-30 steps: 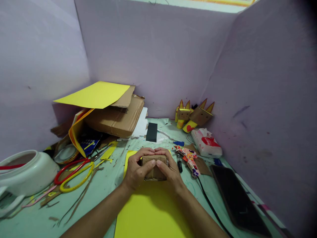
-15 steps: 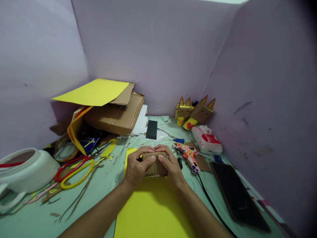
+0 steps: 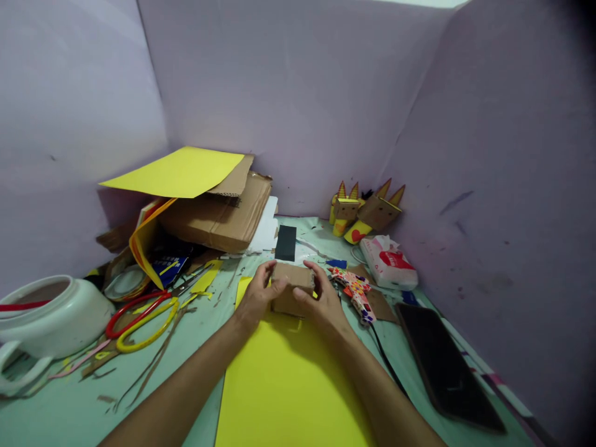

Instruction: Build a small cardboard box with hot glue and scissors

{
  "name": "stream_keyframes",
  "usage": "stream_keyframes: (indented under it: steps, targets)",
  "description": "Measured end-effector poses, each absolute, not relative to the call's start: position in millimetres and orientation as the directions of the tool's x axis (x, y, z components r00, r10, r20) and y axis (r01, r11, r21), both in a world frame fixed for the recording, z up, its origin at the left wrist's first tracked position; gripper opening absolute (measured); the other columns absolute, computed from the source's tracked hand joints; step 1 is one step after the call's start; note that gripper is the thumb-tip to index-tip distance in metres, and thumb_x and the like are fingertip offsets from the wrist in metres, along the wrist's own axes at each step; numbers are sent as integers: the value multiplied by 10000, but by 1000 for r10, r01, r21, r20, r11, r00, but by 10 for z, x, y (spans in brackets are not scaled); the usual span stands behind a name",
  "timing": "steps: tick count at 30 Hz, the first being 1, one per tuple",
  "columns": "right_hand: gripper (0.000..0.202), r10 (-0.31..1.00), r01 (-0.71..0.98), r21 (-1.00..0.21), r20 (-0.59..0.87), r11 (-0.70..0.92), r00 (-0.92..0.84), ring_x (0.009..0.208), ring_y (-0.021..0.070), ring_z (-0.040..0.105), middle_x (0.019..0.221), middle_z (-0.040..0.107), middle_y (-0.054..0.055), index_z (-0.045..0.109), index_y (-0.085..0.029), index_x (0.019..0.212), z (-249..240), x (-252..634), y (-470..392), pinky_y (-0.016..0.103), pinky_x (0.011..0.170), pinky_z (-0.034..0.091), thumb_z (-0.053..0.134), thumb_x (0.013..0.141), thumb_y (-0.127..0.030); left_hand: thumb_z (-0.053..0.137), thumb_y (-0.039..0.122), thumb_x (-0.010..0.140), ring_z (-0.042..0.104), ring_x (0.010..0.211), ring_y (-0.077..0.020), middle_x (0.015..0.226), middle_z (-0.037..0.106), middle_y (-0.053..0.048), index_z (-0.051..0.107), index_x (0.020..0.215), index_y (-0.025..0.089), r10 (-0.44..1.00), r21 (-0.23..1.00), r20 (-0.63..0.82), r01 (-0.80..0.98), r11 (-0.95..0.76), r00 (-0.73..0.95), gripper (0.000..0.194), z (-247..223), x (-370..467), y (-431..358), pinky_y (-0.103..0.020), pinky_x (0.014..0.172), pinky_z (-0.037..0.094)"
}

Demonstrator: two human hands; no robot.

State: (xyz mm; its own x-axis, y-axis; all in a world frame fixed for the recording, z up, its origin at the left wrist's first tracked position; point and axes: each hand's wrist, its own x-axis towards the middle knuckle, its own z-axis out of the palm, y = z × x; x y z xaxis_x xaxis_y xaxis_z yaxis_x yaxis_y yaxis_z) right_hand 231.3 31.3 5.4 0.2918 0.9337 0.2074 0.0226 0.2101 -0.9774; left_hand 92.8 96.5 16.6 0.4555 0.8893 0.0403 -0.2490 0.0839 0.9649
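Observation:
Between my two hands is a small brown cardboard box (image 3: 291,302), held above the far part of a yellow sheet of paper (image 3: 288,379). My left hand (image 3: 261,295) grips its left side, thumb on the near face and fingers behind. On the right side, my right hand (image 3: 324,302) grips it the same way, its thumb low on the near face. The box's top and near face both show; its far side is hidden. A flower-patterned glue gun (image 3: 356,290) with a black cord lies just right of my right hand.
Red and yellow scissors (image 3: 146,320) lie at left beside a white ceramic pot (image 3: 60,313). Cardboard and yellow paper (image 3: 181,172) are stacked behind. A phone (image 3: 449,366), a tissue pack (image 3: 388,263) and eared cardboard figures (image 3: 367,214) stand or lie at right.
The cardboard box has tilted so its top face now shows more. My fingers have spread from its top middle to its sides, and the thumbs have moved apart.

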Motion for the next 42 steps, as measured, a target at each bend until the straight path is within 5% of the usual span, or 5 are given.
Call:
stream_keyframes:
  steps: [7,16,25,33,42]
  targets:
    - [742,956,-124,-971,168,202,242,1144,253,524,1274,522,73,499,-230,1237,-69,2412,415,365,970,421,762,546,-165,761,354,613,559,1092,-308,1198,590,-162,484,1252,104,832,990,139,-47,-135,537,740,58,846,1108,-376,916,443]
    - [1177,987,-60,-993,97,105,128,1264,252,448,1451,373,122,112,-241,1467,-54,2507,324,402,955,446,763,503,-58,795,129,517,503,1199,-272,1335,510,-135,308,1402,187,770,993,118,-71,-94,627,1012,97,804,1077,-354,997,388]
    - [1157,979,-38,-982,184,188,82,1358,251,319,1505,273,139,137,-287,1458,60,2573,303,480,1085,249,824,533,-189,814,288,526,594,1028,-298,1071,651,-119,568,1124,142,861,988,54,-152,27,506,663,215,754,1141,-371,859,481]
    - [714,928,-31,-931,360,364,96,1343,248,339,1474,363,27,482,-363,1297,80,2446,300,432,995,415,782,654,-282,796,300,574,638,880,-236,1071,640,-98,542,1217,180,831,939,-63,-248,236,552,702,383,690,1057,-280,643,523]
    - [552,889,-64,-892,436,447,139,1335,259,363,1427,441,37,549,-318,1250,10,2417,297,443,1025,396,731,729,-296,847,294,476,599,969,-261,1001,675,-117,571,1197,96,843,954,-11,-246,170,538,797,359,671,1072,-314,786,495]
